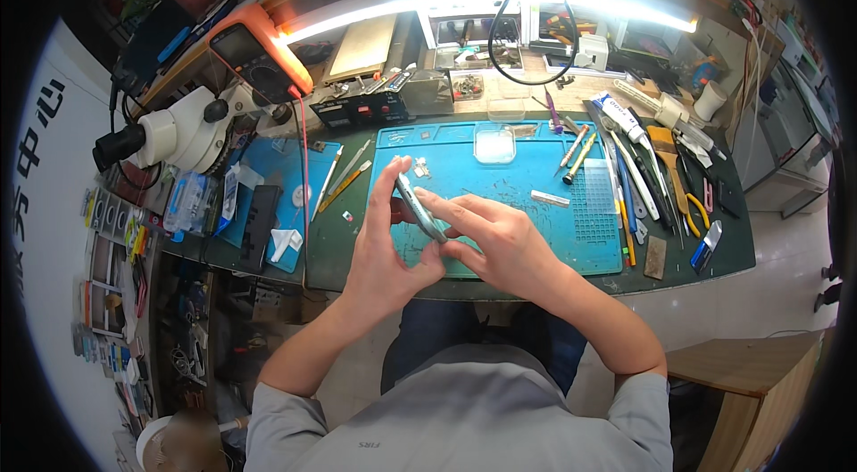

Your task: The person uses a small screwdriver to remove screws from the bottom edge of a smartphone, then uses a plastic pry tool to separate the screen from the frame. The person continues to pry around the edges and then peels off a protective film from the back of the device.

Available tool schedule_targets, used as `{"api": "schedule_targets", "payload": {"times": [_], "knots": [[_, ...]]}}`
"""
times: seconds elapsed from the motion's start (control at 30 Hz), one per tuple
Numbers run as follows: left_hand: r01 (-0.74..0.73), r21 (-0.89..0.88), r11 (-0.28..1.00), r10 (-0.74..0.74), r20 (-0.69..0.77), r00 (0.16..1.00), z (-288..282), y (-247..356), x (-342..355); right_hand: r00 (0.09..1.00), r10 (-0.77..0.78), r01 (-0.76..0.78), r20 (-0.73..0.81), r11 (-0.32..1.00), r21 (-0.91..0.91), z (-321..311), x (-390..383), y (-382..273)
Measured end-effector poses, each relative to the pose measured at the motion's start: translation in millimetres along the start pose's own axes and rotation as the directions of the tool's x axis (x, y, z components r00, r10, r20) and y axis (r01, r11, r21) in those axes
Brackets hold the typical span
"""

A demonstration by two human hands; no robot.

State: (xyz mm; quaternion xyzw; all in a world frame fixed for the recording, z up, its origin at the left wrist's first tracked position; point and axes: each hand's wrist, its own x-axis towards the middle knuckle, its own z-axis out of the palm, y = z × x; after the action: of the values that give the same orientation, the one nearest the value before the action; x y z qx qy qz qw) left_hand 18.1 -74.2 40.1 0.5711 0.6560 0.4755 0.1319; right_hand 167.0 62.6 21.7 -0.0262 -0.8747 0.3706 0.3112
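Observation:
A thin, flat device with rounded corners, looking like a smartphone (pixel 420 213), is held up on edge above the blue work mat (pixel 500 249). My left hand (pixel 386 249) grips it from the left, with fingers along its far end and the thumb at its near end. Against its right side press the fingers of my right hand (pixel 495 236), the thumb near the lower corner. Its broad faces are mostly hidden, so I cannot tell which side is the screen. Just beyond it on the mat lie some small pale parts (pixel 420 169).
A clear square box (pixel 495 144) stands at the mat's back. Screwdrivers (pixel 580 158), a brush (pixel 662 151) and yellow-handled pliers (pixel 696 215) crowd the right. At left are a microscope (pixel 170 133), an orange multimeter (pixel 259 53) and tweezers (pixel 346 185). A black cable loop (pixel 491 48) hangs over the back.

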Motion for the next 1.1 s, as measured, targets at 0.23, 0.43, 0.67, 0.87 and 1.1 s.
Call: {"api": "schedule_targets", "payload": {"times": [0.23,0.43,0.67,0.87,1.1], "knots": [[0.005,0.103,0.995,-0.003,-0.013,1.0,-3.9,1.8,0.5,0.976,-0.069,0.075,-0.206,0.997,0.021,-11.1,7.9,-15.2],[-0.063,0.131,0.989,0.07,-0.052,0.996,-0.5,-4.2,1.5,0.948,-0.163,0.14,-0.273,0.985,-0.103,-6.8,15.4,-28.2],[-0.049,0.13,0.99,0.057,-0.062,0.996,0.4,-2.1,0.4,0.957,-0.126,0.088,-0.26,0.984,-0.154,-6.5,15.0,-36.3],[-0.079,0.189,0.979,0.093,-0.065,0.994,-0.1,-5.2,-1.2,0.986,-0.014,-0.025,-0.168,0.973,-0.229,-13.3,20.0,-52.2],[-0.098,0.213,0.972,0.106,-0.024,0.994,-6.7,-2.5,1.9,0.979,0.203,-0.197,0.003,0.952,-0.235,-29.8,38.6,-61.6]]}}
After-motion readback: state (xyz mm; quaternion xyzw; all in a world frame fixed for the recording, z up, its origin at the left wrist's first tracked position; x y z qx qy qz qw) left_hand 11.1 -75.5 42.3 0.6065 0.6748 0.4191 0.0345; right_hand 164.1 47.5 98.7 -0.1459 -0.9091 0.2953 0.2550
